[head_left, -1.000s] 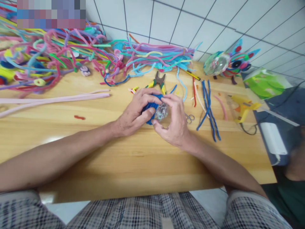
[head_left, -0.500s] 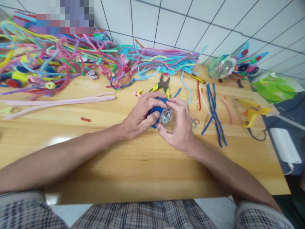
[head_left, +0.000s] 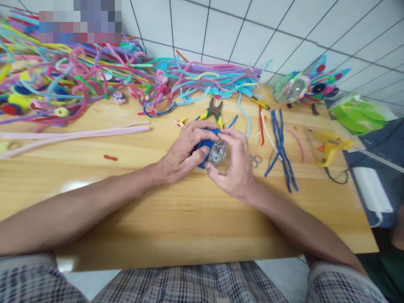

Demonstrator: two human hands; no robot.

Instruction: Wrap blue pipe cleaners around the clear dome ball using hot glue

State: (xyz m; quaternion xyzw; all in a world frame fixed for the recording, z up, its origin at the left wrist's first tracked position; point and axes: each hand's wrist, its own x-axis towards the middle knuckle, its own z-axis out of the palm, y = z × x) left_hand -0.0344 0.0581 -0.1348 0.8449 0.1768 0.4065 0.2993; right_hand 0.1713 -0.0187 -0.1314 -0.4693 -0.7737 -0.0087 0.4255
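Between my hands is a clear plastic piece (head_left: 218, 152), rounded and shiny, its left part wrapped in blue pipe cleaner (head_left: 202, 148). My left hand (head_left: 186, 151) is closed around the blue-wrapped side, thumb lying across the front. My right hand (head_left: 236, 164) grips the edge near the clear end with thumb and fingertips, curved in a C shape. The fingers hide much of the piece. Just beyond my hands lie pliers (head_left: 216, 107) with green and yellow handles. A pair of scissors (head_left: 256, 160) is partly hidden behind my right hand.
Piles of coloured pipe cleaners (head_left: 214, 80) line the back of the wooden table (head_left: 176, 227). Blue pipe cleaners (head_left: 282, 147) and a yellow glue gun (head_left: 330, 145) lie to the right. A decorated clear bottle figure (head_left: 293, 88) stands at the back right. Pale pink strips (head_left: 104, 132) lie left.
The whole view has shifted slightly, so things on the table appear a little further left. Both hands keep nearly the same grip on the blue-wrapped piece.
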